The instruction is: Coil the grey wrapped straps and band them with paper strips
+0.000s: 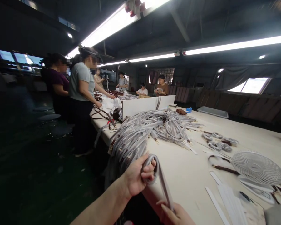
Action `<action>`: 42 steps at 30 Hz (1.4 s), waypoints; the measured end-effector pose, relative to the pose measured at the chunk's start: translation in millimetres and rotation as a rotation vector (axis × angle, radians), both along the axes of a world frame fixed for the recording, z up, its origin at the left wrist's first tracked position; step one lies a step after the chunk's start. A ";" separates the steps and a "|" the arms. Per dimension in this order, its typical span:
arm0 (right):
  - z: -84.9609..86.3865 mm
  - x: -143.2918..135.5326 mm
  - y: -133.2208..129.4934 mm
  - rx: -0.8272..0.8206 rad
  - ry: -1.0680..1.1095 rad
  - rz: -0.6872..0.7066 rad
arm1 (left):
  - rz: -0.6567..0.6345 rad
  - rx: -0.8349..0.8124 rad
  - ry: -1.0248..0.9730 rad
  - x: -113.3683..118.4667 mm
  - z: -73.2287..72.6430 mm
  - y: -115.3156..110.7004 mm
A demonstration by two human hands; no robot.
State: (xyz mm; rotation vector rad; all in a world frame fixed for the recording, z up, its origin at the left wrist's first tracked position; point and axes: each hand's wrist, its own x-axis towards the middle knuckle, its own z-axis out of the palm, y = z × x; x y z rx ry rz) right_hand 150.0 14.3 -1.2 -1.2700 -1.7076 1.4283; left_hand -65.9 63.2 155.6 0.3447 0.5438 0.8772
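My left hand [140,173] is closed around a partly coiled grey strap [156,167], held over the near edge of the table. From the coil the strap's free length runs down to my right hand [174,214], whose thumb and fingers pinch it near the bottom of the view. A gold metal piece shows inside the coil by my left fingers. Just beyond lies a large heap of similar grey straps [140,128], some with gold clasps and brown ends, spilling over the table's left edge.
Several coiled straps [215,145] lie on the white table [178,168]. Farther right are a round white fan [257,167], white strips [231,200] and a brown strap [224,168]. A white divider board [145,106] stands behind the heap. Co-workers [81,81] stand along the left side.
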 end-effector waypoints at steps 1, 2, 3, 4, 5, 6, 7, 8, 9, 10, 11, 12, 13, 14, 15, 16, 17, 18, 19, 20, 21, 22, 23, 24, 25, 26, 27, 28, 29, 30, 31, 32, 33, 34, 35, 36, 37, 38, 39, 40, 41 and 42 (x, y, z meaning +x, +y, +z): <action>2.5 2.8 -0.9 0.017 0.007 -0.036 | 0.020 0.013 -0.004 -1.3 3.0 1.2; 5.8 5.9 -1.1 0.044 0.028 -0.080 | 0.045 0.031 -0.013 -4.0 7.0 2.2; 9.9 9.1 -0.9 0.081 0.052 -0.123 | 0.071 0.052 -0.029 -7.9 11.9 3.2; 14.5 11.9 -0.4 0.124 0.062 -0.167 | 0.096 0.073 -0.049 -12.6 17.5 4.1; 19.5 14.0 0.1 0.155 0.051 -0.200 | 0.117 0.093 -0.069 -17.6 23.6 5.2; 24.8 15.1 0.2 0.171 0.030 -0.211 | 0.135 0.111 -0.088 -22.0 29.6 6.5; 30.2 15.0 -0.2 0.169 0.006 -0.184 | 0.149 0.129 -0.100 -25.1 35.0 8.0; 35.5 13.6 -1.3 0.146 -0.011 -0.138 | 0.165 0.152 -0.104 -26.3 39.1 9.8; 40.6 11.0 -3.0 0.099 -0.014 -0.087 | 0.185 0.188 -0.095 -25.3 41.4 11.8; 45.4 7.6 -5.2 0.027 0.003 -0.040 | 0.214 0.241 -0.073 -21.9 41.2 14.2; 49.7 3.6 -7.6 -0.065 0.040 0.010 | 0.252 0.311 -0.038 -16.5 38.2 16.8; 53.7 -0.5 -10.2 -0.155 0.094 0.070 | 0.303 0.397 0.013 -9.6 32.2 19.5; 57.6 -4.2 -12.6 -0.234 0.161 0.137 | 0.367 0.496 0.086 -1.8 23.1 22.2; 61.7 -7.1 -14.7 -0.303 0.234 0.213 | 0.440 0.605 0.183 5.9 11.2 24.5; 66.3 -8.7 -16.4 -0.349 0.302 0.289 | 0.507 0.721 0.304 13.0 -2.8 26.1; 71.6 -9.0 -17.6 -0.369 0.370 0.336 | 0.561 0.842 0.444 18.9 -18.4 26.8; 77.6 -7.8 -18.1 -0.376 0.430 0.362 | 0.585 0.962 0.593 23.4 -34.4 26.2; 84.0 -5.1 -18.1 -0.371 0.483 0.357 | 0.567 1.077 0.734 26.5 -49.9 24.1; 90.4 -1.2 -17.4 -0.358 0.534 0.334 | 0.500 1.190 0.855 28.3 -63.8 20.5; 96.2 3.7 -16.1 -0.333 0.581 0.300 | 0.397 1.289 0.954 29.3 -75.3 15.4; 100.8 9.0 -14.6 -0.305 0.622 0.261 | 0.285 1.364 1.035 29.8 -83.7 9.1; 103.5 14.5 -12.8 -0.287 0.649 0.234 | 0.182 1.409 1.102 29.9 -88.7 2.0; 104.2 19.8 -11.2 -0.271 0.658 0.194 | 0.100 1.423 1.156 29.8 -90.5 -5.4; 102.8 24.7 -9.9 -0.256 0.637 0.137 | 0.041 1.408 1.195 29.5 -89.3 -12.5; 99.8 29.1 -9.1 -0.243 0.572 0.086 | -0.016 1.367 1.213 28.9 -86.1 -18.7; 95.5 32.9 -8.7 -0.211 0.461 0.040 | -0.097 1.295 1.205 27.9 -81.7 -23.6; 90.7 36.2 -8.7 -0.154 0.320 0.002 | -0.223 1.192 1.167 26.5 -77.0 -26.9; 85.8 38.9 -9.0 -0.074 0.162 -0.035 | -0.378 1.060 1.098 24.8 -73.0 -28.6; 81.4 40.8 -9.4 0.019 0.009 -0.064 | -0.529 0.906 1.010 23.0 -70.1 -29.0; 77.6 41.9 -9.9 0.111 -0.118 -0.084 | -0.651 0.744 0.915 21.5 -68.7 -28.2; 74.4 42.2 -10.3 0.197 -0.208 -0.110 | -0.728 0.595 0.821 20.4 -68.5 -26.6; 72.0 41.6 -10.8 0.264 -0.261 -0.136 | -0.765 0.475 0.730 19.8 -69.1 -24.5; 70.1 40.2 -11.3 0.304 -0.286 -0.156 | -0.772 0.388 0.645 19.6 -70.1 -22.2; 68.7 38.0 -11.8 0.324 -0.293 -0.166 | -0.763 0.321 0.564 19.7 -70.8 -19.8; 67.8 35.1 -12.4 0.331 -0.287 -0.165 | -0.750 0.266 0.482 19.9 -70.8 -17.3; 67.3 31.6 -13.3 0.329 -0.269 -0.155 | -0.736 0.224 0.399 20.1 -69.9 -14.8; 67.3 27.6 -14.3 0.321 -0.243 -0.131 | -0.715 0.192 0.322 20.0 -68.1 -12.3; 67.8 23.2 -15.8 0.312 -0.208 -0.092 | -0.689 0.168 0.256 19.7 -65.7 -9.8; 68.7 18.4 -17.6 0.299 -0.173 -0.042 | -0.665 0.152 0.200 19.1 -63.0 -7.5; 69.8 13.5 -19.7 0.276 -0.145 0.007 | -0.647 0.140 0.156 18.4 -60.4 -5.4; 70.9 8.7 -21.9 0.240 -0.128 0.047 | -0.637 0.133 0.126 17.6 -58.2 -3.5; 71.8 4.0 -23.9 0.191 -0.124 0.076 | -0.633 0.128 0.109 16.9 -56.8 -1.8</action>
